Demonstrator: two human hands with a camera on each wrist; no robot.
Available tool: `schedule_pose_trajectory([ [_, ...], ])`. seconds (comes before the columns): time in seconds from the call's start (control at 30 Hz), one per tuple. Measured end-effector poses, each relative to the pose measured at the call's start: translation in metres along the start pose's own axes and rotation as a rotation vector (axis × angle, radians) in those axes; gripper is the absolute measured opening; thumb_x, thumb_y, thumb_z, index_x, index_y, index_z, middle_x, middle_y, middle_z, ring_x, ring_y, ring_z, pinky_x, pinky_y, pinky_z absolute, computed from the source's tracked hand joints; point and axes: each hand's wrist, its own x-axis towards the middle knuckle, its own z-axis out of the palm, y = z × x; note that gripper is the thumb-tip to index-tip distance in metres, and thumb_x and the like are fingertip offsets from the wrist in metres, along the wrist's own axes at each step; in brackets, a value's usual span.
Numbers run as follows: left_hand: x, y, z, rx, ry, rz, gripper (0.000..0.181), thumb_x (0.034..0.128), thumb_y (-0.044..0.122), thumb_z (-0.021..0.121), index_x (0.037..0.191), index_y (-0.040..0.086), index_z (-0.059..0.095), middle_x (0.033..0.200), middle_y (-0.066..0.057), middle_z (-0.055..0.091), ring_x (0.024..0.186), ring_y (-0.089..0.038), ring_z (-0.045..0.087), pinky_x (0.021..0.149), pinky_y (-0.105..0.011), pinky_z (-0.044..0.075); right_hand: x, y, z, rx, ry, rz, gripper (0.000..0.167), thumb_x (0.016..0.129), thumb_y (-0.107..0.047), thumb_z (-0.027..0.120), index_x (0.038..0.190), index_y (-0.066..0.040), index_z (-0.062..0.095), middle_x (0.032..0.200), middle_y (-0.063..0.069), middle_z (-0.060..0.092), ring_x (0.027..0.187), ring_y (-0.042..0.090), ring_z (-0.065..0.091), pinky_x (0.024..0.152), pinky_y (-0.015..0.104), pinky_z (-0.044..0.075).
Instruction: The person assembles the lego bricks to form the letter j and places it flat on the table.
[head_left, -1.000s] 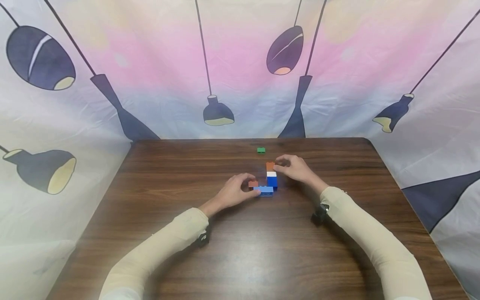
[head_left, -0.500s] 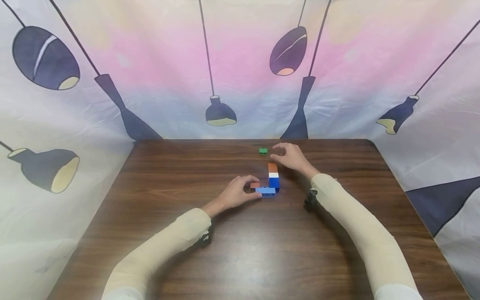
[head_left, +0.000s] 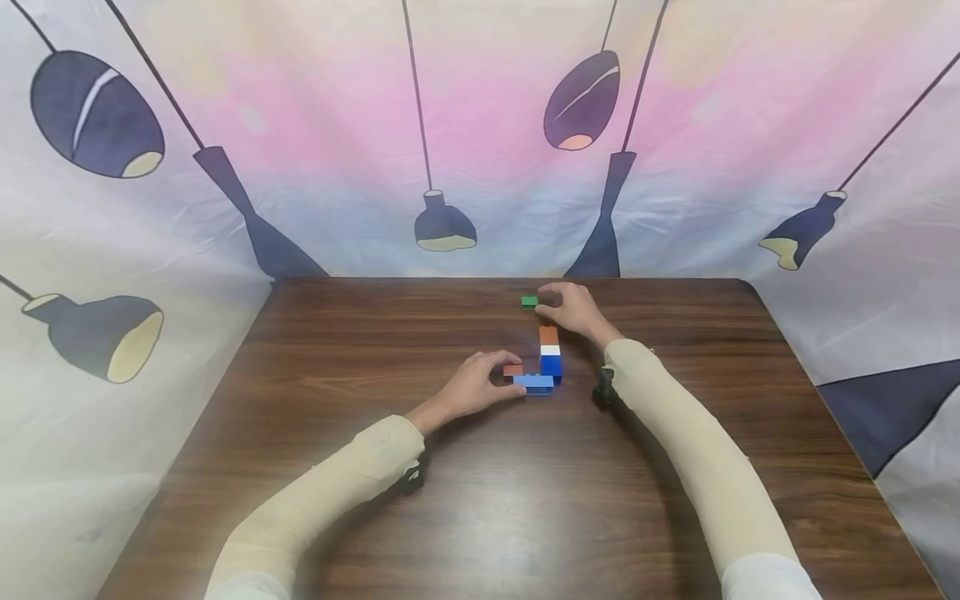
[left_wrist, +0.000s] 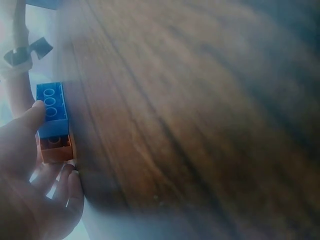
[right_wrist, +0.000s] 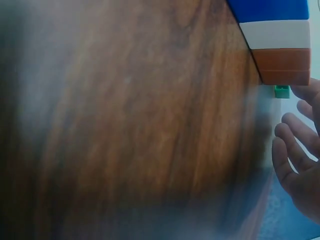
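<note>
My left hand [head_left: 474, 383] holds a light-blue toy brick [head_left: 536, 384], thumb on its near side and fingers by the red-orange brick [head_left: 513, 370] behind it. In the left wrist view, the blue brick [left_wrist: 52, 107] turns its hollow underside and round tubes to the camera. Just right of it, an orange brick [head_left: 549, 335], a white brick [head_left: 550, 350] and a dark-blue brick [head_left: 551, 367] form one joined row. Farther back, the thumb and index finger of my right hand [head_left: 576, 310] stand apart at the right end of a small green brick [head_left: 529, 302].
The dark wood-grain table [head_left: 375, 333] extends around the bricks. Its far edge runs close behind the green brick, against a hanging cloth [head_left: 337, 167] printed with lamps. The joined row [right_wrist: 280, 34] lies between the right wrist camera and the green brick.
My right hand has left the orange end of the row and moved back and left to the green brick. The left hand stays at the blue and red-orange bricks.
</note>
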Motion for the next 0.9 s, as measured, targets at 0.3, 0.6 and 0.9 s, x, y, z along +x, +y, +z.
schedule_pose_trajectory([
  [0.3,0.0015,0.0004,-0.0003,-0.009,0.003,0.02,0.052,0.0899,0.044,0.078,0.132,0.017,0.064,0.128,-0.001,0.069,0.119,-0.022,0.058,0.105,-0.047,0.045,0.0037,-0.0023,0.0019,-0.01,0.015,-0.011,0.042,0.097,-0.024,0.071,0.134,-0.004,0.065,0.129,0.017,0.068,0.102,0.03,0.067,0.087,0.048,0.054],
  [0.6,0.0016,0.0039,-0.0008,-0.01,-0.011,0.002,0.053,0.09,0.044,0.078,0.134,0.017,0.064,0.13,-0.001,0.068,0.121,-0.02,0.058,0.106,-0.046,0.045,0.0044,-0.0007,0.0025,-0.066,-0.006,0.007,0.033,0.098,-0.022,0.07,0.126,-0.005,0.071,0.124,0.015,0.071,0.103,0.03,0.069,0.087,0.048,0.055],
  [0.9,-0.0004,0.0037,-0.0026,-0.017,-0.017,-0.012,0.053,0.0903,0.043,0.078,0.134,0.017,0.063,0.131,-0.001,0.067,0.122,-0.021,0.057,0.107,-0.047,0.044,-0.0032,0.0019,-0.0039,-0.088,-0.05,0.013,0.03,0.097,-0.022,0.072,0.122,-0.006,0.074,0.121,0.014,0.073,0.104,0.03,0.068,0.089,0.049,0.053],
])
